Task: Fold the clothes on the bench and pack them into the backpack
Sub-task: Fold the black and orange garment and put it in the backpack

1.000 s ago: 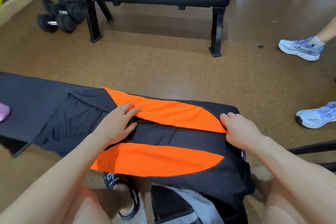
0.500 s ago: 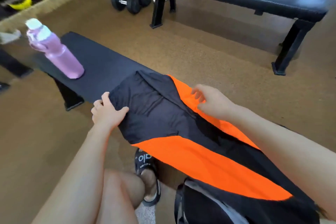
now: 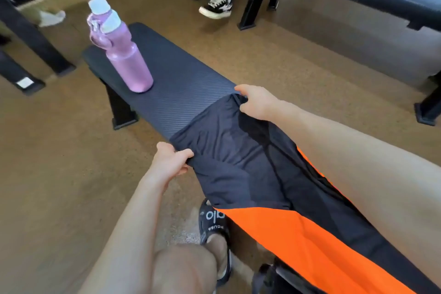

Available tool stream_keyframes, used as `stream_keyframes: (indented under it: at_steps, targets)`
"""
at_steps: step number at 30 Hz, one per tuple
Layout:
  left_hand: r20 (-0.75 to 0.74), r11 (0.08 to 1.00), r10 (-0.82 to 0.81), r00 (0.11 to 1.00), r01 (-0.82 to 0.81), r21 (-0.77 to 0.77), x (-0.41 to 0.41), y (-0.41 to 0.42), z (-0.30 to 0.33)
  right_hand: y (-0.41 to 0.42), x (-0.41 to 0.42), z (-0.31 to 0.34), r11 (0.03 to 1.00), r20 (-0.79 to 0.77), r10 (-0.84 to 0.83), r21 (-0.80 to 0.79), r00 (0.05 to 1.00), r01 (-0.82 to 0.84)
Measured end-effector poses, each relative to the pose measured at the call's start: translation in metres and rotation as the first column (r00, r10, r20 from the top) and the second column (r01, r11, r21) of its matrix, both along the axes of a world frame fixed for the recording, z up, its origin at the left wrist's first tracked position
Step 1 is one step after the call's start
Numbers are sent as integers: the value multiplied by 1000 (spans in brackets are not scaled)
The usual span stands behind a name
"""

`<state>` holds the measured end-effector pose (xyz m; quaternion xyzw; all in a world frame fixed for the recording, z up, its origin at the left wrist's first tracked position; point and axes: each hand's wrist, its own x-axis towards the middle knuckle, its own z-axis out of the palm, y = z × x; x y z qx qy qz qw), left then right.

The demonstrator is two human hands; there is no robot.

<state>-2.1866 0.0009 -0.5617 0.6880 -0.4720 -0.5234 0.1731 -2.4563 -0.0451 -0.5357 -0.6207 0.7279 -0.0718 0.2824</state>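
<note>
A: Where is the garment [image 3: 241, 164] found?

B: It is laid along the bench [image 3: 171, 83], black with orange panels, its dark end spread flat across the pad. The far stretch of the bench beyond that end is left bare.

A: How are the hands placed?

B: The left hand [image 3: 170, 162] is closed on the corner of the garment at the near edge of the bench, the cloth pinched between thumb and fingers. The right hand [image 3: 256, 101] is closed on the opposite corner at the far edge of the bench. The two are held well apart, the hem stretched between them.

A: What else is seen on the bench?

B: A purple bottle [image 3: 124, 55] is stood upright near its far end, clear of the garment.

A: And the backpack?

B: A dark bag [image 3: 269, 279] is glimpsed under the near end of the bench; whether it is the backpack cannot be told. A sandal [image 3: 216, 222] is seen beside it on the floor.
</note>
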Motion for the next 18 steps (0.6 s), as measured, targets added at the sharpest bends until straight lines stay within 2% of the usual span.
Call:
stream_keyframes:
  at_steps: [5,11,14,18]
  targets:
    - [7,993,-8,1000,9,-114,-4,-3,4,-15,7,-7,999,-46,-42,-4,998,42]
    - [-45,948,-54,998,37,-316,0,-6,11,-24,2,2,979,116,-151,-123,982,165]
    - [-54,872,-88,995,51,-487,-12,-3,31,-26,-1,18,954,215,-185,-194,959,228]
    - [6,697,-261,965,193,-690,-37,20,72,-17,-17,47,935,296,-228,-200,928,293]
